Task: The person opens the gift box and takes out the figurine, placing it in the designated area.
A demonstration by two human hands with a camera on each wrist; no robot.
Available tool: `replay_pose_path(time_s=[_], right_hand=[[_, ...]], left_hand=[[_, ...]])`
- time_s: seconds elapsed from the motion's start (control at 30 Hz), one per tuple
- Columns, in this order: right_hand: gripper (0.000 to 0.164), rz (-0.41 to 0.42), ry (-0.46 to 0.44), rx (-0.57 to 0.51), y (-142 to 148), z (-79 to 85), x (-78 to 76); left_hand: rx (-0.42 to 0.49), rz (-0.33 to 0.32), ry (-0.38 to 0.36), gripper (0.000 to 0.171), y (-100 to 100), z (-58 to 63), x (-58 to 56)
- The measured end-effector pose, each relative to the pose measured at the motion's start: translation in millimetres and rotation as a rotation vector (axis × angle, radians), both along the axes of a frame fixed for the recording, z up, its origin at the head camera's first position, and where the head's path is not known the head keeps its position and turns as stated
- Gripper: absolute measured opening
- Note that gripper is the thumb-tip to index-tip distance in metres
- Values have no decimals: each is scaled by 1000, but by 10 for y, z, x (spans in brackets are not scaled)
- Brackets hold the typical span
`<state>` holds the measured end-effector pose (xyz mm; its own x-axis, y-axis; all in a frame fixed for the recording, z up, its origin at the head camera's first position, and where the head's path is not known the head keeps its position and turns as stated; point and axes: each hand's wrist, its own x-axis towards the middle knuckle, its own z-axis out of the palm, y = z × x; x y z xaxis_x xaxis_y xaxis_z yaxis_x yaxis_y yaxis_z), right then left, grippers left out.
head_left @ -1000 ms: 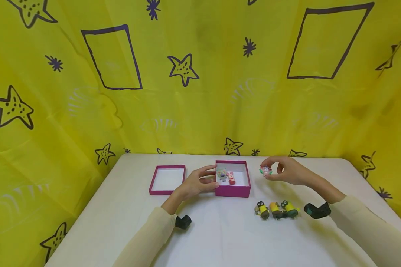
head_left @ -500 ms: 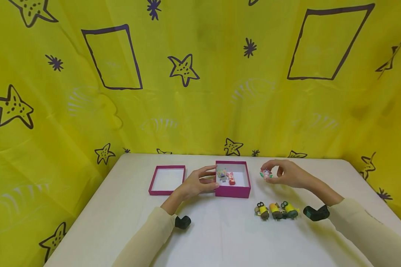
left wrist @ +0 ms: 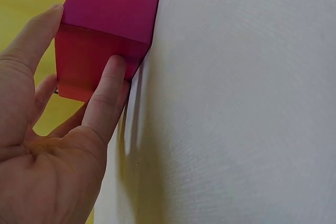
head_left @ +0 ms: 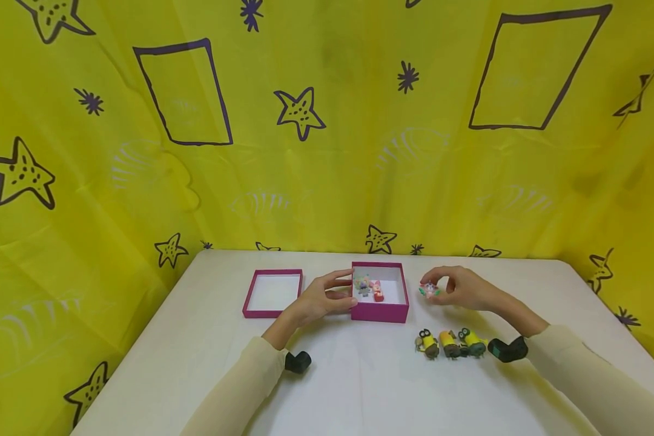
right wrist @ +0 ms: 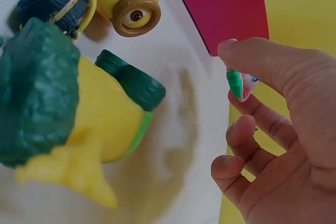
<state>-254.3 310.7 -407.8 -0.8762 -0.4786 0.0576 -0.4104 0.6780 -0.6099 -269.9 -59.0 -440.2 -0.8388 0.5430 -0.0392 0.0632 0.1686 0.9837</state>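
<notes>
My left hand (head_left: 317, 299) rests against the left side of an uncovered magenta box (head_left: 379, 312), thumb at the front corner and fingers spread along the wall. The left wrist view shows fairly straight fingers touching the box's side (left wrist: 79, 61). Inside it lie a greyish multicoloured figurine (head_left: 363, 286) and a red-and-pink figurine (head_left: 378, 291). Just right of the box, my right hand (head_left: 463, 287) pinches a small pink-and-white figurine (head_left: 429, 290) with green parts between thumb and index finger. In the right wrist view, the fingers mostly cover this figurine (right wrist: 236, 84).
The magenta-edged lid (head_left: 274, 293) lies inside-up left of the box. Several yellow minion figures (head_left: 428, 344) lie on the white table (head_left: 381, 387), in front of the right hand. A patterned yellow curtain (head_left: 327, 181) hangs behind the table.
My right hand, with the pink figurine, has moved slightly down and left, nearer the box. My left hand and the box have stayed in place.
</notes>
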Motion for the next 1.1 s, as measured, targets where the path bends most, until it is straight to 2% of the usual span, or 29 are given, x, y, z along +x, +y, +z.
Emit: replay_pose_path(time_s=[0.23, 0.67, 1.1], right_hand=[[37, 6, -39, 12, -39, -31, -31], [34, 97, -79, 48, -92, -64, -115], [30, 123, -108, 64, -165, -55, -106]], left_hand=[[-5, -2, -1, 73, -3, 12, 4], [-8, -1, 0, 73, -3, -5, -17], [-7, 4, 1, 73, 3, -11, -23]])
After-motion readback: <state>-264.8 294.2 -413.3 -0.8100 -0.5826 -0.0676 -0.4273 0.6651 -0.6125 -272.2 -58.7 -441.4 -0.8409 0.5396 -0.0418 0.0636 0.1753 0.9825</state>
